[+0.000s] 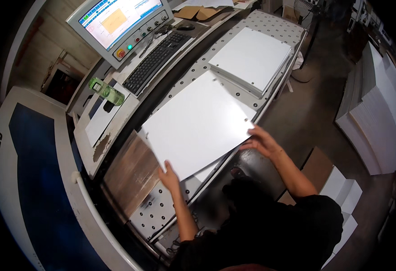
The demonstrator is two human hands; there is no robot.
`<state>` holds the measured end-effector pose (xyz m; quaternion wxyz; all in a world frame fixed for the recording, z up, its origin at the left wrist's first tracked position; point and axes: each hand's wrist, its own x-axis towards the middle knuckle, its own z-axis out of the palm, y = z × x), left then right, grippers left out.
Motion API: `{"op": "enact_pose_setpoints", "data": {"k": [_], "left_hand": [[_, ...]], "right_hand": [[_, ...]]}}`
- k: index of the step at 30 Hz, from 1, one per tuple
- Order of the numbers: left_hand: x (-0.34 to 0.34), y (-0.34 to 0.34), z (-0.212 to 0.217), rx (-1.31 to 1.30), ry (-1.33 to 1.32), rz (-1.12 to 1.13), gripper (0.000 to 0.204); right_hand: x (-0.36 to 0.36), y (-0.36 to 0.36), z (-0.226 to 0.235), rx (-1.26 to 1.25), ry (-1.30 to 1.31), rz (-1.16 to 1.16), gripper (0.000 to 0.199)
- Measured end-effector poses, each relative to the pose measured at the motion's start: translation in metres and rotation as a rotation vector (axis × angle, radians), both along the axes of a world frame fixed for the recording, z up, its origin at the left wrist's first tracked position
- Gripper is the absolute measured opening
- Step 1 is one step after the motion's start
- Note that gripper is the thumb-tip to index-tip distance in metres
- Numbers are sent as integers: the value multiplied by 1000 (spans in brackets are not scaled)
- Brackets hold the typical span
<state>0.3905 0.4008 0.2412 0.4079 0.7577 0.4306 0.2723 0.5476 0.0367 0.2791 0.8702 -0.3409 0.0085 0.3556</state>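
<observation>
Large white panel (195, 124) lying flat and skewed on the perforated machine surface (162, 210), small drilled holes along its edges, near corner overhanging the surface's front rail. Left hand (168, 176) at the panel's lower corner, grip clamped on the edge, fingers over the top face. Right hand (261, 141) at the panel's right corner, fingers spread flat on the edge; whether that grip closes around it, cannot tell. Beneath the panel, a second white sheet (205, 172) peeking out at the lower edge. Just left, a brown wooden board (132, 174) resting on the surface. Farther up the same surface, a stack of white panels (251, 58), well apart. To the left, a green bottle (106, 91) lying beside a black keyboard (155, 61), under a tilted control screen (116, 20). On the right, tall stacks of white boards (376, 122) on the floor.
</observation>
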Motion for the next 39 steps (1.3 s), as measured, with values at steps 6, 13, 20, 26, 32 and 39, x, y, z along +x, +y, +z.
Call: {"op": "enact_pose_setpoints", "data": {"k": [6, 13, 20, 26, 32, 39], "left_hand": [[150, -118, 10, -298, -266, -379, 50], [145, -165, 55, -162, -5, -959, 88], [39, -57, 42, 44, 98, -496, 66], [-78, 36, 3, 395, 274, -81, 67], [-139, 91, -44, 238, 771, 294, 102], [-148, 115, -43, 245, 727, 184, 111]], "right_hand": [[96, -87, -15, 138, -81, -444, 42], [199, -63, -52, -939, -486, -896, 87], [247, -40, -55, -1101, -498, -1023, 101], [265, -38, -50, -1355, -515, -1031, 99], [187, 14, 12, -1372, -921, -1139, 73], [90, 93, -32, -1739, -1368, -262, 66]]}}
